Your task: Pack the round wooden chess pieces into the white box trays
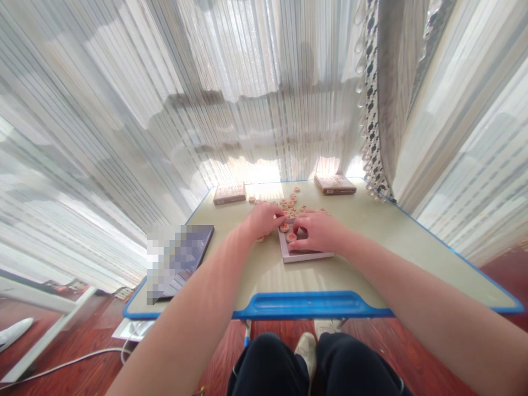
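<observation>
A shallow open box tray (307,257) lies on the table, with round wooden Chinese chess pieces marked in red inside its left side. My right hand (319,230) reaches over the tray, thumb and index finger bent around a red-marked chess piece (291,237). At the tray's far left corner, my left hand (264,218) has its fingers curled together, tips close above another red-marked piece (284,227); whatever they hold is hidden. More loose pieces (292,212) lie scattered just beyond both hands. Part of the tray is covered by my right hand.
Two flat boxes stand at the far edge, one on the left (229,193) and one on the right (335,184). A dark flat book or folder (193,253) lies at the left. The table (371,242) has a blue rim, and sheer curtains (256,121) hang behind it.
</observation>
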### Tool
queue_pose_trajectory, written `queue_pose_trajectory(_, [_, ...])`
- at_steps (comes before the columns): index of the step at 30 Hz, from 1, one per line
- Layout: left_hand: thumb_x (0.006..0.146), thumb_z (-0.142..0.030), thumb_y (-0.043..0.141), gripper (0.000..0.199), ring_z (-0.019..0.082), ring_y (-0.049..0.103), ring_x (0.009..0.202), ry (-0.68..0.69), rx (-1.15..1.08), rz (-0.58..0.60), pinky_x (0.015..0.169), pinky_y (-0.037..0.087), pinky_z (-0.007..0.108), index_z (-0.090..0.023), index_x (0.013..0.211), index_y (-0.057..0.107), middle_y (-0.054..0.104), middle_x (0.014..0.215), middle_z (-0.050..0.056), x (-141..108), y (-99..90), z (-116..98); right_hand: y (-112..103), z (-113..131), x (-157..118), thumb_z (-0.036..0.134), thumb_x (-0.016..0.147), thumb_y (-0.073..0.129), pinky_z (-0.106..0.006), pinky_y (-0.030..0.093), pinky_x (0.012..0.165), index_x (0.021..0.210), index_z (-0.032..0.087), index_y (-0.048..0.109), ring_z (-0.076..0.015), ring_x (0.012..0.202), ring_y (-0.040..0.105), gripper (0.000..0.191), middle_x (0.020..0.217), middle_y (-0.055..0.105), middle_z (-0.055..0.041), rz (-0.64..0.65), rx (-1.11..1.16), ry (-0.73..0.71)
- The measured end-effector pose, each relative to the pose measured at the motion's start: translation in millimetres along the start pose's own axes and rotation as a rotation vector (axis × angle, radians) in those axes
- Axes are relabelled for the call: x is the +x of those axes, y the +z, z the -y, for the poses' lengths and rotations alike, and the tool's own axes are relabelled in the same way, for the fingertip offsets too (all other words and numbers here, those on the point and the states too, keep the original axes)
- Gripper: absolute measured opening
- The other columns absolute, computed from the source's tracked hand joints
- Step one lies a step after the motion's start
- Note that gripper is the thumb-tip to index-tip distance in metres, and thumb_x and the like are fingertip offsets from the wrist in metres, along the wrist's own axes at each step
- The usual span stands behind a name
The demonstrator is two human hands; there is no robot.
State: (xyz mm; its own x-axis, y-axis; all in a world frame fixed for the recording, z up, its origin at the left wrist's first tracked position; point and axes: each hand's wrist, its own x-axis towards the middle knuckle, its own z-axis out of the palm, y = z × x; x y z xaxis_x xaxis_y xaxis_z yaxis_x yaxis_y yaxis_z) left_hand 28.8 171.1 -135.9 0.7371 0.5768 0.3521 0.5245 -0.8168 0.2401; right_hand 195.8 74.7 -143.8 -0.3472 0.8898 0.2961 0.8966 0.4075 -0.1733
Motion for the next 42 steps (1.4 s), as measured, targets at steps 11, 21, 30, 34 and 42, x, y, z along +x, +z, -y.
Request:
queue_pose_trajectory(11, [0.076,-0.028,0.053,0.023,0.010,0.051,0.057,0.005,-0.050,0.038,0.058,0.038,0.020,-0.017,0.069,0.072,0.065,0.061,0.000,0.2,-0.8,-0.8,0.5,1.7,1.9,0.039,0.077,0.056,-0.026,0.036,0.065,0.080,0.021,0.065,-0.0161,0.071,0.053,0.021,0.069,0.061,-0.0014,-0.006,0.091,-0.065])
queue_pose_trajectory(21, [0.074,-0.028,0.057,0.020,0.009,0.049,0.055,0.007,-0.081,0.045,0.054,0.035,0.020,-0.018,0.069,0.073,0.065,0.059,-0.001,1.5,-0.6,1.4,0.6,1.6,2.6,0.036,0.075,0.059,-0.026,0.037,0.065,0.079,0.021,0.065,-0.0173,0.075,0.054,0.016,0.071,0.062,-0.0017,-0.031,0.065,-0.070])
queue_pose_trajectory(30, [0.074,-0.028,0.057,0.020,0.009,0.052,0.058,-0.004,-0.122,0.064,0.057,0.037,0.019,-0.018,0.072,0.073,0.068,0.064,-0.001,1.4,-0.9,-1.3,-2.5,-4.5,0.6,0.025,0.077,0.052,-0.030,0.040,0.076,0.096,0.024,0.068,-0.0220,0.090,0.054,0.025,0.085,0.067,-0.0044,-0.007,0.046,-0.024])
queue_pose_trajectory(34, [0.075,-0.028,0.057,0.020,0.009,0.050,0.055,-0.010,-0.122,0.072,0.055,0.036,0.019,-0.017,0.069,0.072,0.066,0.060,-0.001,1.2,-2.0,-2.9,-0.9,-4.4,1.0,0.026,0.077,0.052,-0.030,0.041,0.076,0.097,0.025,0.068,-0.0221,0.090,0.055,0.026,0.087,0.068,-0.0042,-0.023,0.058,-0.021])
queue_pose_trajectory(42, [0.073,-0.025,0.056,0.020,0.008,0.049,0.055,-0.016,-0.164,0.063,0.054,0.035,0.018,-0.015,0.065,0.070,0.062,0.056,-0.002,-1.1,-3.6,-2.8,-0.5,1.8,0.6,0.024,0.074,0.057,-0.028,0.042,0.073,0.090,0.022,0.070,-0.0173,0.078,0.055,0.021,0.078,0.066,-0.0030,-0.076,0.166,-0.128])
